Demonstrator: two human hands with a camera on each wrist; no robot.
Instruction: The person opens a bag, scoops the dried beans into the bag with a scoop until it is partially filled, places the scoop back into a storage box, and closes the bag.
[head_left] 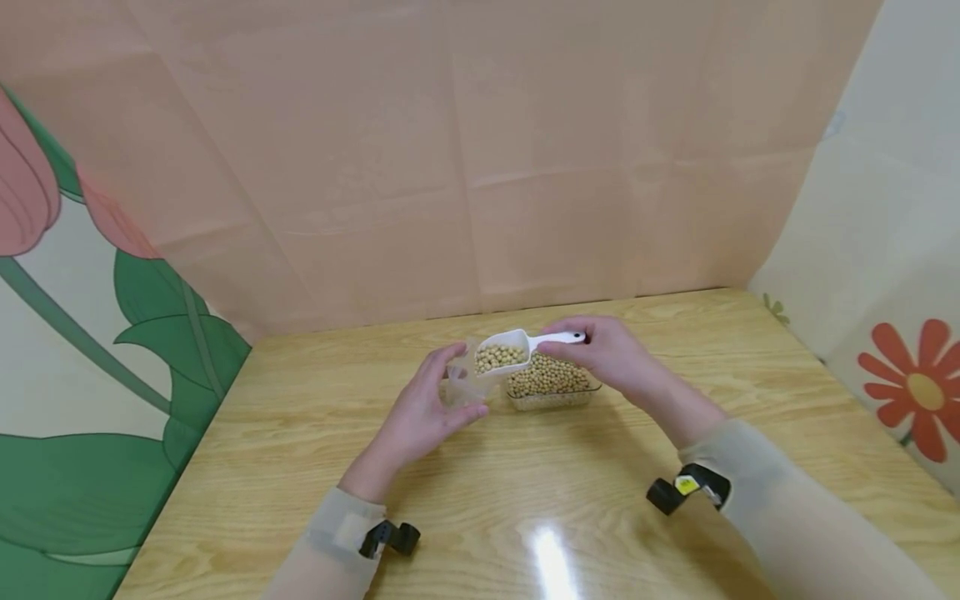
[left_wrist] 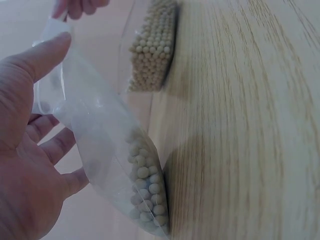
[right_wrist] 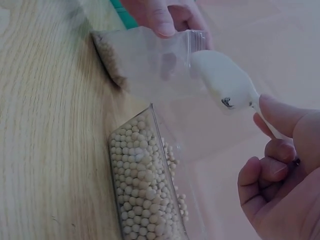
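My left hand (head_left: 423, 408) holds a clear zip-lock bag (left_wrist: 102, 125) near its mouth, thumb on one side and fingers on the other. Pale round soybeans (left_wrist: 147, 192) lie in the bag's bottom, which rests on the table. My right hand (head_left: 611, 354) pinches the handle of a white scoop (right_wrist: 222, 75). In the head view the scoop carries a heap of soybeans (head_left: 500, 358). Its front end is at the bag's mouth. Below the scoop stands a clear rectangular container (head_left: 553, 402) filled with more soybeans (right_wrist: 142, 185).
The wooden table (head_left: 480, 500) extends around both hands. A pinkish sheet (head_left: 450, 167) hangs behind it. Painted walls with a red flower (head_left: 926, 390) and green leaves (head_left: 67, 483) flank the sides. Each wrist bears a small black camera (head_left: 688, 487).
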